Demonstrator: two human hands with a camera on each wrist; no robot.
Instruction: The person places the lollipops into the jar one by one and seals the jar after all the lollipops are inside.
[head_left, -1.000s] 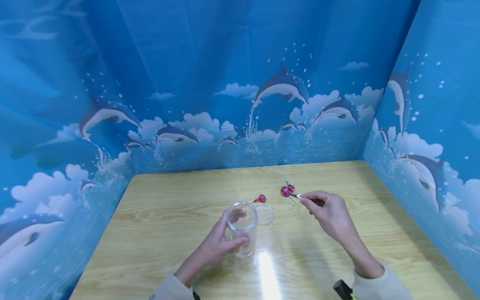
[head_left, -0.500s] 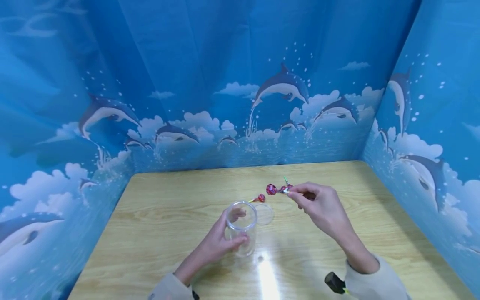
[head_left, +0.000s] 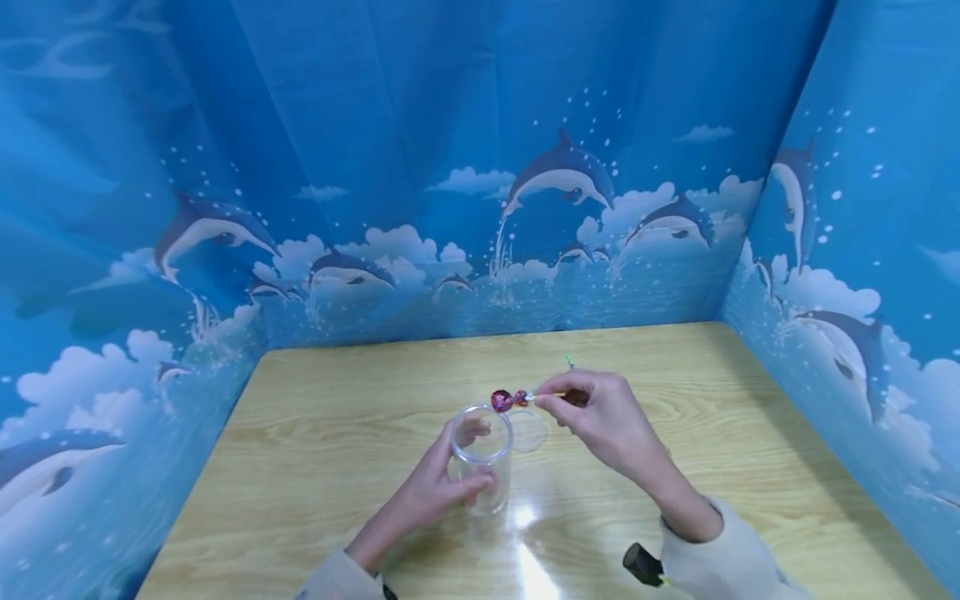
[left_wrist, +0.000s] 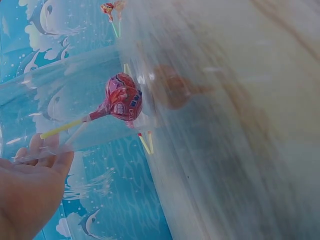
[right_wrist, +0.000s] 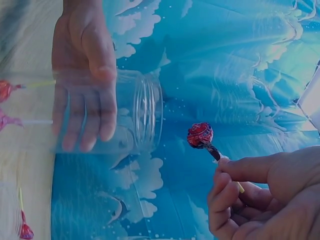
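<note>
My left hand (head_left: 459,477) grips a clear, lidless jar (head_left: 482,454) standing upright on the wooden table (head_left: 337,400). My right hand (head_left: 543,399) pinches the stick of a red-wrapped lollipop (head_left: 501,401), whose head hovers just above the far rim of the jar. In the right wrist view the lollipop (right_wrist: 200,135) hangs a short way from the jar's mouth (right_wrist: 147,112), with the left hand (right_wrist: 82,75) wrapped round the jar. Through the jar wall the left wrist view shows the lollipop (left_wrist: 123,97).
The jar's clear lid (head_left: 528,431) lies flat just right of the jar. Another red lollipop (head_left: 521,398) lies on the table behind it, and a green stick (head_left: 570,361) pokes out beyond my right hand. Blue dolphin-print walls enclose the table on three sides.
My right hand has carried the lollipop leftward from the table's middle right to just above the jar. The left hand and jar have stayed put.
</note>
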